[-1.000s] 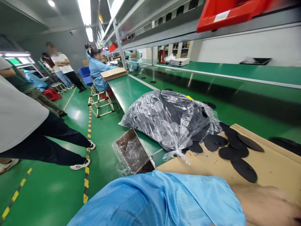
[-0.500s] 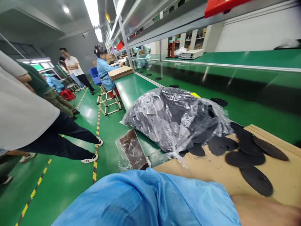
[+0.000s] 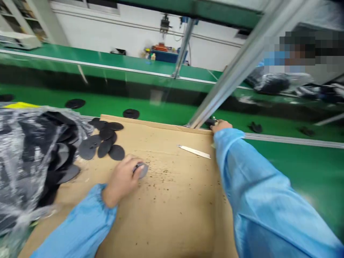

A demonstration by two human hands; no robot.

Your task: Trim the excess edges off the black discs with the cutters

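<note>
My left hand [image 3: 123, 177] is closed over the cardboard, gripping a thin black disc [image 3: 144, 171] that pokes out past the fingers. At the far edge, beside the metal post, my right hand [image 3: 222, 125] has its fingers curled at a dark piece [image 3: 211, 122]; its exact kind is too small and blurred to tell. Several loose black discs [image 3: 116, 152] lie overlapping on the cardboard sheet [image 3: 166, 222], left of centre. A large clear plastic bag [image 3: 24, 143] filled with such discs sits at the left. A slim whitish tool with a narrow metal tip [image 3: 194, 151] lies between my hands.
A slanted metal post [image 3: 228, 79] rises at the cardboard's far edge. Beyond it runs a green belt [image 3: 166, 104] carrying stacked black discs [image 3: 131, 113] and other dark pieces [image 3: 256, 127]. Black crumbs dot the cardboard. Another person [image 3: 292, 53] is at upper right.
The view has swung right, from the aisle and bag to the cardboard. Both hands now show: the left with a disc, the right reaching to the far edge.
</note>
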